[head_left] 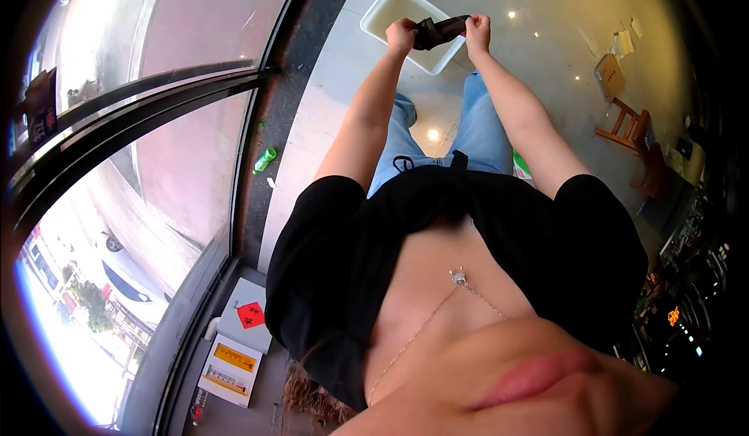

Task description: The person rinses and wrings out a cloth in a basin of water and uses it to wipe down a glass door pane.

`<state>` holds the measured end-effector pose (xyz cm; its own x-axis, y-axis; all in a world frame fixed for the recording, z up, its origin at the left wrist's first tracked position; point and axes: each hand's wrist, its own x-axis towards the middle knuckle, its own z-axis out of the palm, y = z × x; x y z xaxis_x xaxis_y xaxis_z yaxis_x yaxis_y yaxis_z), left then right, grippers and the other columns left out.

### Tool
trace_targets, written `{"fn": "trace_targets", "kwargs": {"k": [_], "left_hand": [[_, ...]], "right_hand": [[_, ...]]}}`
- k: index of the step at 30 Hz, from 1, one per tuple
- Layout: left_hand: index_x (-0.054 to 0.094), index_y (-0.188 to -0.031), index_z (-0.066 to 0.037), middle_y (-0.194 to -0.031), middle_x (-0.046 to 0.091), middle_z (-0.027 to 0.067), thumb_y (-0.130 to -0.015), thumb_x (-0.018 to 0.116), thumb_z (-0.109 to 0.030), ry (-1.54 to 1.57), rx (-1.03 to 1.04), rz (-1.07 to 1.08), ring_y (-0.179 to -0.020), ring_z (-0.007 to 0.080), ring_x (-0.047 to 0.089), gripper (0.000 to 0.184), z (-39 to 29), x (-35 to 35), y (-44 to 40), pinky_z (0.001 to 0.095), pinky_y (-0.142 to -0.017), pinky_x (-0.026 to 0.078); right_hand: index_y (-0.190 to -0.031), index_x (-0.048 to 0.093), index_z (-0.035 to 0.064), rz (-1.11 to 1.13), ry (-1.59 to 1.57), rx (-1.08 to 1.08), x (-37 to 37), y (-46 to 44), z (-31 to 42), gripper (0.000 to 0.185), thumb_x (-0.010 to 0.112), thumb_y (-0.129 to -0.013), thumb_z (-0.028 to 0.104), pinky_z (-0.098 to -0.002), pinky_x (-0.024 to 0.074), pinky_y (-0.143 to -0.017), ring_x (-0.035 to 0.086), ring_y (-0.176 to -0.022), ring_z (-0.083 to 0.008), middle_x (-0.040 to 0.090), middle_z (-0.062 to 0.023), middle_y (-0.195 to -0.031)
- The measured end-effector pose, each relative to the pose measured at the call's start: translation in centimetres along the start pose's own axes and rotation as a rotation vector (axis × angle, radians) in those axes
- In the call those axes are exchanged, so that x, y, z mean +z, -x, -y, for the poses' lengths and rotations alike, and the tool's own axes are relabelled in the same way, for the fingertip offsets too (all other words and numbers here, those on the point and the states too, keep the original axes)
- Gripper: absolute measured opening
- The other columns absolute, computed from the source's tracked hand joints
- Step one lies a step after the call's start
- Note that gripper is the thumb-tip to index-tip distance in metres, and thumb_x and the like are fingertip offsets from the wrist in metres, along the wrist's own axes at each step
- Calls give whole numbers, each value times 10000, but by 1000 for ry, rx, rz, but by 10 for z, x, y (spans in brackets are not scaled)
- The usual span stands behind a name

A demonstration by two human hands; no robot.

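A dark brown-black piece of thin cloth (pixel 441 33) is stretched between my two hands, bunched at its left part. My left hand (pixel 401 36) is closed on its left end. The right end is pinched in the fingers of my right hand (pixel 477 33). I cannot tell what kind of garment or cloth it is. Beneath it on the floor stands a white rectangular basin (pixel 375 8) holding what looks like cloudy liquid. Both hands are above the basin's near part, and my arms are stretched out over my legs.
A glass door or window with a dark frame (pixel 253 116) runs along the left. By it lies a green bottle (pixel 265 160). White boxes (pixel 242 291) are at the lower left. A small wooden chair (pixel 622 126) and a cardboard box (pixel 608 77) are at the right.
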<state>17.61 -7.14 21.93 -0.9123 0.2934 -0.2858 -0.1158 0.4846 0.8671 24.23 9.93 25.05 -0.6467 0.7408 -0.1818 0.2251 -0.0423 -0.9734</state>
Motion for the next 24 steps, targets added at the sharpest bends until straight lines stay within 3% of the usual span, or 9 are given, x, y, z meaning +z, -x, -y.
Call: {"fn": "trace_targets", "kwargs": {"k": [5,6,9,15,17,22,24], "left_hand": [[628,-748,-27,-735,617,130,-612,577,-32,-123,-207,-229,-706,239,600,146,71,42,-30,311,-661,467],[586,-728,-7,-743,598,155,-623,548,-12,-73,-255,-270,-747,299,573,111,82,50,-34,345,-711,445],[552,-752,1,-778,589,175,-645,544,-22,113,-386,-375,-779,314,564,110,122,77,-51,354,-723,438],[479,-864,2,-844,571,185,-700,504,-29,58,-324,-490,-819,336,541,168,175,119,-86,381,-725,419],[476,-849,6,-835,568,189,-704,509,-34,36,-305,-527,-818,341,537,154,195,130,-106,384,-721,419],[472,-856,9,-851,560,207,-695,530,-45,-103,-378,-381,-840,357,529,180,276,176,-127,387,-735,420],[461,-896,15,-868,553,221,-696,529,-76,-215,-435,-253,-854,364,526,231,305,199,-134,396,-759,424]], "right_hand": [[-890,423,40,47,201,60,2,-54,-64,176,527,-759,92,-248,463,-452,528,-568,-127,535,-68,-733],[-886,427,39,71,260,52,1,-62,-78,174,531,-757,96,-253,463,-456,532,-557,-132,538,-68,-727],[-889,436,35,168,366,60,-6,-94,-122,168,525,-755,82,-255,471,-474,532,-537,-130,537,-67,-732],[-877,443,33,345,386,50,13,-148,-214,138,511,-772,92,-260,483,-485,525,-510,-120,533,-54,-697],[-910,431,43,380,438,61,20,-161,-249,182,514,-763,111,-303,482,-536,554,-567,-176,550,-84,-718],[-996,399,63,499,681,78,35,-192,-363,278,499,-744,124,-392,458,-709,573,-769,-300,561,-180,-872],[-1046,384,71,473,940,140,44,-200,-419,325,483,-737,89,-375,470,-667,589,-697,-284,563,-175,-869]]}}
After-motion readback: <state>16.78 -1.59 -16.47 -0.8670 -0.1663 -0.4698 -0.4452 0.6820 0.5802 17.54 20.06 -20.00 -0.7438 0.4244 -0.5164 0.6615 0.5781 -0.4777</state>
